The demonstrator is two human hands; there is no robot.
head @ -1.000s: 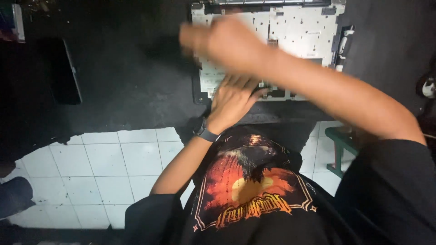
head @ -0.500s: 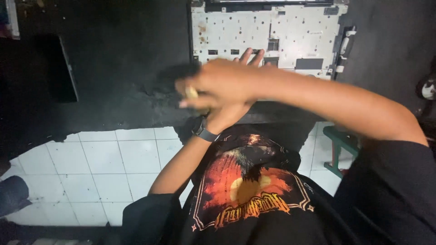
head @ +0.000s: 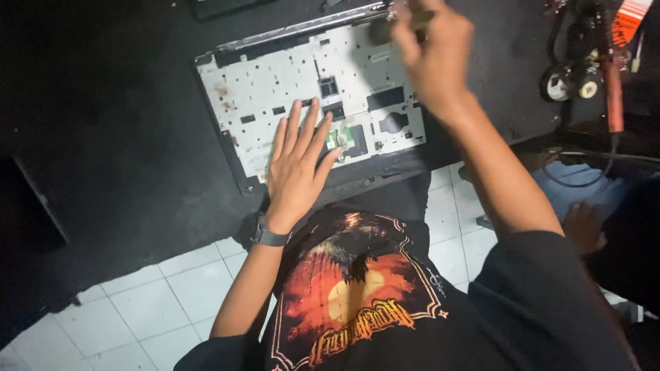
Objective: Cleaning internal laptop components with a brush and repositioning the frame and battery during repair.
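Lying on the black work surface (head: 124, 124) is one opened laptop base (head: 275, 89), a pale grey inner panel with rectangular cut-outs, a small green patch near its near edge and a metal hinge bar along its far edge. One label shows, orange-red with a white patch, at the top right corner on a tool (head: 629, 20); below it a red rod runs down beside two small round black-and-white parts (head: 569, 82). The left hand (head: 295, 168) rests flat on the near part of the panel, palm down, fingers spread and straight, holding nothing; a dark wristwatch (head: 265, 235) circles its wrist. The right hand (head: 430, 58) is raised over the panel's far right corner, blurred, fingers curled round a small dark, yellowish thing; what that thing is I cannot tell. So the laptop base sits directly under both hands, its left half bare. One black shirt with an orange print (head: 350, 295) fills the lower middle, and white floor tiles (head: 144, 309) show at lower left.
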